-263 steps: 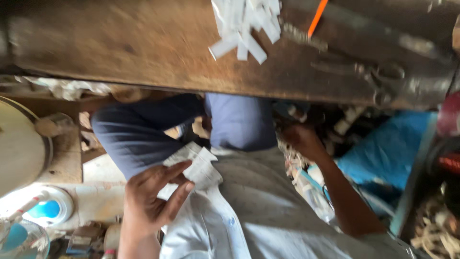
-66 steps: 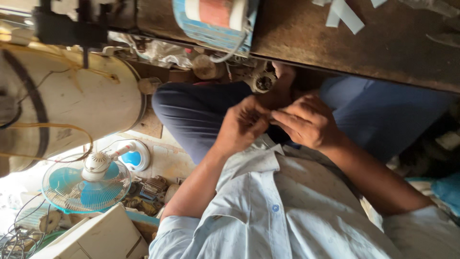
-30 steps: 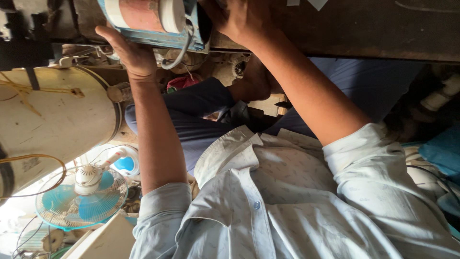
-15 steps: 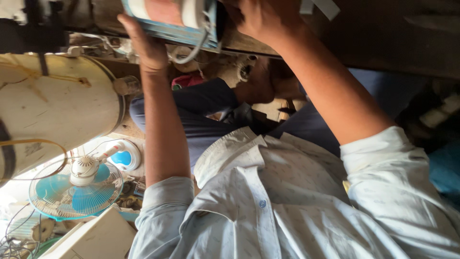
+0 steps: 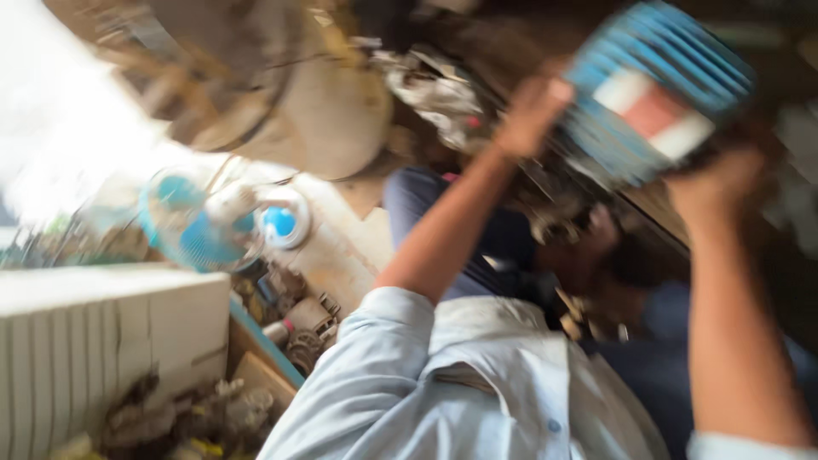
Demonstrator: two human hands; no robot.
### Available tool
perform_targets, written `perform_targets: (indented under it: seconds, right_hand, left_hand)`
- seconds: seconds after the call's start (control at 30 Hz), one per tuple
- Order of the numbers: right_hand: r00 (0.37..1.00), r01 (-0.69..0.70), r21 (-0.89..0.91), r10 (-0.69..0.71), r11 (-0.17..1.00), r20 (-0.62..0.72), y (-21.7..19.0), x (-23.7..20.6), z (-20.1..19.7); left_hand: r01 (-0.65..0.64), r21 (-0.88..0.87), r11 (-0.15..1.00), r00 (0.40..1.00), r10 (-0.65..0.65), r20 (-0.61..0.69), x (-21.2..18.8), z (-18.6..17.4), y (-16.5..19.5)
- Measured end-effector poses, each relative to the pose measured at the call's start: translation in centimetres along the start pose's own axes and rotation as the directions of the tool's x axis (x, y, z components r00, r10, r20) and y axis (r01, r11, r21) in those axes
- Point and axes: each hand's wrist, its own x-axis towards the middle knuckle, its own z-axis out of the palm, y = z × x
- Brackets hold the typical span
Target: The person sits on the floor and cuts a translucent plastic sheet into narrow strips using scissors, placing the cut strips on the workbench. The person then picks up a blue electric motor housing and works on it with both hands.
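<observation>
The frame is blurred by motion. A blue ribbed motor (image 5: 656, 94) with a white and red label is held up at the upper right, tilted. My left hand (image 5: 532, 115) grips its left end, arm stretched up from my light blue shirt. My right hand (image 5: 720, 183) holds its lower right side. My legs in dark blue trousers (image 5: 443, 221) show below the motor. The dark wooden bench edge (image 5: 673, 230) runs behind my right arm.
A small blue table fan (image 5: 200, 226) stands on the floor at left. A white ribbed casing (image 5: 102, 341) fills the lower left, with metal motor parts (image 5: 298, 319) beside it. A large round beige housing (image 5: 332, 111) sits at top centre.
Both hands have taken hold of the blue motor and lifted it off the bench, now tilted at the upper right. The view has swung and blurred.
</observation>
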Motion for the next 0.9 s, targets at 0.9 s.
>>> perform_targets:
  seconds: [0.9]
  right_hand:
    - [0.985, -0.158, 0.105, 0.164, 0.982, -0.048, -0.7, -2.9, 1.9]
  left_hand:
    - [0.036, 0.110, 0.993, 0.997, -0.029, -0.068, -2.4, -3.3, -6.3]
